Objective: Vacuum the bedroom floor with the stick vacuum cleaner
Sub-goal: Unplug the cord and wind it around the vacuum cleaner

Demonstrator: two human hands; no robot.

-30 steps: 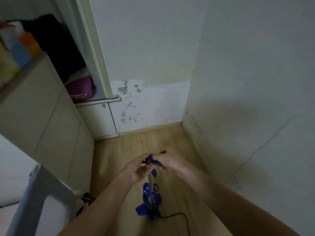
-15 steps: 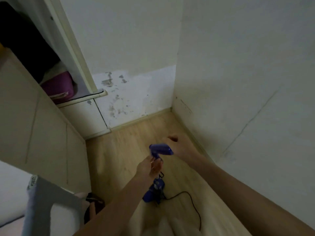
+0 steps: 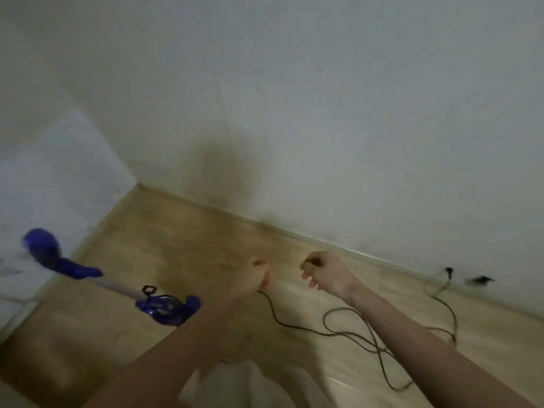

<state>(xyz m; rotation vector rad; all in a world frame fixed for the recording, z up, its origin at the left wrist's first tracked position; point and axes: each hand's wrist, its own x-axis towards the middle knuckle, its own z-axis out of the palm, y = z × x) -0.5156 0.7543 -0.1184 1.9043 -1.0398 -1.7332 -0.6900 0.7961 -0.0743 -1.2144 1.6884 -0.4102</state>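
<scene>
Leaning against the pale wall (image 3: 44, 178) at 9 o'clock, the blue stick vacuum cleaner with a silver tube (image 3: 117, 285) is standing on its own, and no hand is touching it. Its blue handle is pointing up toward 10 o'clock and its blue body is sitting near the wooden floor (image 3: 182, 245).

The left hand (image 3: 257, 276) is curling its fingers round the thin black power cord (image 3: 347, 334) and is holding it. The right hand (image 3: 326, 275) is hanging just beside it at 3 o'clock, with its fingers bent in; the picture is too blurry to tell if it is pinching the cord. The two hands are staying apart.

The cord is running away toward 4 o'clock and looping in loose curls over the floor. It is going on toward a black plug (image 3: 449, 272) near the skirting board (image 3: 294, 228) at 3 o'clock.

Open floor is lying between the vacuum and the long white wall (image 3: 323, 113) at 12 o'clock. The two walls are meeting in a corner at 10 o'clock. The floor is light brown wood and is shining a little. Something white and soft (image 3: 250, 387) is showing at 6 o'clock.
</scene>
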